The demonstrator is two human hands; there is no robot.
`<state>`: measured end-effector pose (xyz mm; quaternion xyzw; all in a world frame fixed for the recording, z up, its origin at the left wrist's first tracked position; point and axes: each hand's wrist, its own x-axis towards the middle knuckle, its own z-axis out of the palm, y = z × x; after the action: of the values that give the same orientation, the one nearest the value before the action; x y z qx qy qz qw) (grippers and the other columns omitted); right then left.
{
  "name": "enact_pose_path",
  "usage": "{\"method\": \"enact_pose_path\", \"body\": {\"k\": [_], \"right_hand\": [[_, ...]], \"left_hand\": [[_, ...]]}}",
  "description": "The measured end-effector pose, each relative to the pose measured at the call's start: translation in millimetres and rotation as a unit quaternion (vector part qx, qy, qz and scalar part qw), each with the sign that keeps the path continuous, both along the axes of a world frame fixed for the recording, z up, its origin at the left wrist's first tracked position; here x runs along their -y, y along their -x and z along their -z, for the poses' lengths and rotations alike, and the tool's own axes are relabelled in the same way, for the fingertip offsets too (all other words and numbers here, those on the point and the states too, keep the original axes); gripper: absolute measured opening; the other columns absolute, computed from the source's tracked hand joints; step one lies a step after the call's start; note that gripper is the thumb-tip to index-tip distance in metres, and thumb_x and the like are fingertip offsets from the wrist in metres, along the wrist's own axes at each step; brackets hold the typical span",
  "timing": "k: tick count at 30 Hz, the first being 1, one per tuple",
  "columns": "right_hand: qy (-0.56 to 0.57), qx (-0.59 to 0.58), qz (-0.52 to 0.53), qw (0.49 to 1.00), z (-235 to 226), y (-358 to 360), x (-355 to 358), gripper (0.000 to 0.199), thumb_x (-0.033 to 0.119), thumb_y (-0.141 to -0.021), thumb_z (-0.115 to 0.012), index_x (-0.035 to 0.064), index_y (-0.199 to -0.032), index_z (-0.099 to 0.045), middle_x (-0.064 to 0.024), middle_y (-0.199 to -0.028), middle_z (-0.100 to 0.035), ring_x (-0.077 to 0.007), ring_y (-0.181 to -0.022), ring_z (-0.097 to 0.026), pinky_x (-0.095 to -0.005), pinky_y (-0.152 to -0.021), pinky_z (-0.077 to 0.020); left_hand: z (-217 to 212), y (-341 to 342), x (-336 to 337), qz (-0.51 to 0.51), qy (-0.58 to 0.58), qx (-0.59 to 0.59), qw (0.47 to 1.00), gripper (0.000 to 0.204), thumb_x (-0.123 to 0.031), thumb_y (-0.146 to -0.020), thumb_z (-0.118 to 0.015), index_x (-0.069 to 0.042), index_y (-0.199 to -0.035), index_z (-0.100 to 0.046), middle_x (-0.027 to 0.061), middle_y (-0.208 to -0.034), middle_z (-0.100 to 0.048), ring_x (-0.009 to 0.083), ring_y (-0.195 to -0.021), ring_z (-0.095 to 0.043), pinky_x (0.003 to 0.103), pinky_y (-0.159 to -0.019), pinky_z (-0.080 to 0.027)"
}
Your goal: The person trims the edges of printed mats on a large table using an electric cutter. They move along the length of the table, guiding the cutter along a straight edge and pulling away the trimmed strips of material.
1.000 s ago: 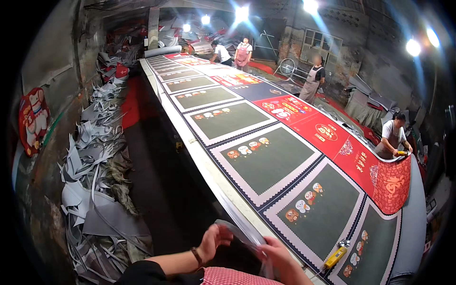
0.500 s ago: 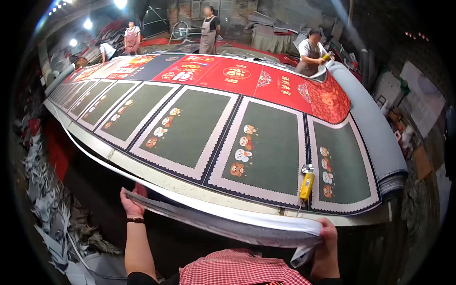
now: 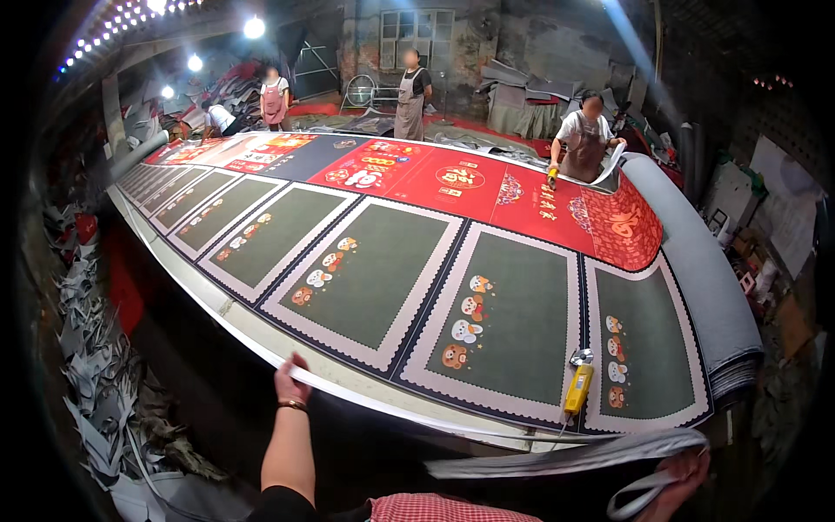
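Note:
A long white trimmed strip [image 3: 365, 388] runs along the near edge of the table. My left hand [image 3: 291, 383], with a bracelet on its wrist, is closed on this strip. At the lower right, my right hand [image 3: 685, 484] grips a grey-white fabric strip [image 3: 557, 456], which is folded back in a loop by the fingers. Beyond my hands lies a printed mat sheet [image 3: 513, 331] with dark green panels, scalloped pale borders and small cartoon animals. A yellow handheld electric cutter [image 3: 577, 389] with a round metal head rests on its near right part.
A thick grey roll [image 3: 696, 261] lies along the table's right end. Across the table a person [image 3: 584, 143] in an apron holds a yellow tool and a pale strip. Another person [image 3: 412, 96] stands at the far side. Scraps [image 3: 96, 374] are heaped at left.
My right hand has moved right and outward with the grey-white strip, now looped. My left hand has shifted right along the white strip. The far person's tool hand has lowered onto the red print.

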<state>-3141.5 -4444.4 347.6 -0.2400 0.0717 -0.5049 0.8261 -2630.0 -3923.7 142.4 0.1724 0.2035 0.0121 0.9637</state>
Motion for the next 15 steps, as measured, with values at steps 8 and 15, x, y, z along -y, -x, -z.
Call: {"method": "enact_pose_path", "body": {"k": [8,15], "right_hand": [[0.075,-0.355,0.525,0.77,40.8,23.8,69.1,0.028,0.03,-0.086,-0.059,0.0031,-0.093,-0.06,-0.0002,-0.073,-0.053,-0.0083,-0.063,-0.046,-0.0242,-0.058,-0.0407],[0.305,-0.351,-0.079,0.882,46.0,-164.1,-127.0,0.071,0.019,-0.065,-0.076,-0.0007,-0.121,-0.037,-0.0085,-0.095,-0.055,-0.0134,-0.069,-0.054,-0.0224,-0.058,-0.0494]], "left_hand": [[-53.7,-31.1,-81.0,-0.078,-0.19,0.032,0.978,0.01,-0.017,-0.089,-0.059,-0.01,-0.083,-0.058,-0.002,-0.067,-0.054,0.0067,-0.055,-0.051,0.019,-0.047,-0.041],[-155.8,125.3,146.4,0.291,-0.314,0.253,0.867,0.019,-0.007,-0.088,-0.057,0.002,-0.105,-0.061,0.0179,-0.115,-0.06,0.0251,-0.111,-0.055,0.037,-0.099,-0.04]]}}
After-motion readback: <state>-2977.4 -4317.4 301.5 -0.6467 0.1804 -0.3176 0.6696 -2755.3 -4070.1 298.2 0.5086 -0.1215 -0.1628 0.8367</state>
